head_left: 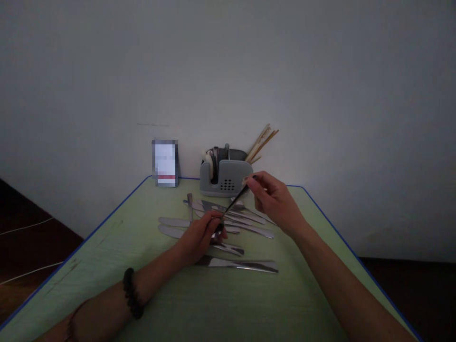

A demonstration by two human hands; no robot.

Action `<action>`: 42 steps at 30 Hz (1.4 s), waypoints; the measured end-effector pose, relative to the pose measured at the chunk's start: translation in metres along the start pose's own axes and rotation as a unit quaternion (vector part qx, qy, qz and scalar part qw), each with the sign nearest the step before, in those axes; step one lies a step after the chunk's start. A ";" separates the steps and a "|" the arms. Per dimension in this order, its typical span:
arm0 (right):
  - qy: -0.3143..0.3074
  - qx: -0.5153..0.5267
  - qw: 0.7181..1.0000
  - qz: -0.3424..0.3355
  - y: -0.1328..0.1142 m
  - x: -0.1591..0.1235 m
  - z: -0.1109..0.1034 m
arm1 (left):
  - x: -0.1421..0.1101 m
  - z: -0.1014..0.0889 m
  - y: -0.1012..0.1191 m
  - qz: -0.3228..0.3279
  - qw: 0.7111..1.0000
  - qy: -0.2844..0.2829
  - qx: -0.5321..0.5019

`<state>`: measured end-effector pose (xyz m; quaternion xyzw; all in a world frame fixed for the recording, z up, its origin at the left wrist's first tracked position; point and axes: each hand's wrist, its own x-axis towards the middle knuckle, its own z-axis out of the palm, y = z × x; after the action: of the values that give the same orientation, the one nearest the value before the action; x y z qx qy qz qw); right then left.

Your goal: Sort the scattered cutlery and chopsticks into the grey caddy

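Observation:
A thin, dark-looking metal spoon [235, 201] slants between my hands above the table. My right hand [273, 197] pinches its upper end in front of the holder. Closed around its lower end is my left hand [204, 233], and the fingers partly hide what looks like the bowl. Beneath and around my left hand lie several table knives [245, 265], most with their handles to the right. One more piece of cutlery stands out crosswise, a handle [190, 205] pointing toward the wall. A spoon [236, 203] rests on the table below my right hand.
At the back stands a grey cutlery holder [237, 171] with spoons in its left part and chopsticks [262, 142] leaning right. A phone [166, 164] is propped against the wall to its left. The green table [228, 308] has a blue edge.

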<state>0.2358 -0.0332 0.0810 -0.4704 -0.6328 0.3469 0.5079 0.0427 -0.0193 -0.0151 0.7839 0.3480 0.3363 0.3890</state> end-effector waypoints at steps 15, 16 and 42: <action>0.146 -0.086 0.969 -0.178 -0.057 0.097 0.013 | 0.003 -0.002 -0.001 0.133 0.971 0.090 0.177; 0.145 -0.101 0.967 -0.185 -0.057 0.104 0.013 | 0.003 -0.002 -0.001 0.154 0.964 0.094 0.193; 0.140 -0.229 0.954 -0.135 -0.003 0.122 0.023 | 0.093 -0.078 0.018 0.080 0.899 0.338 0.269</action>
<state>0.2078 0.0823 0.1172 -0.5279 -0.6753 0.0513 0.5124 0.0347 0.0766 0.0608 0.7231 0.4719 0.5044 -0.0052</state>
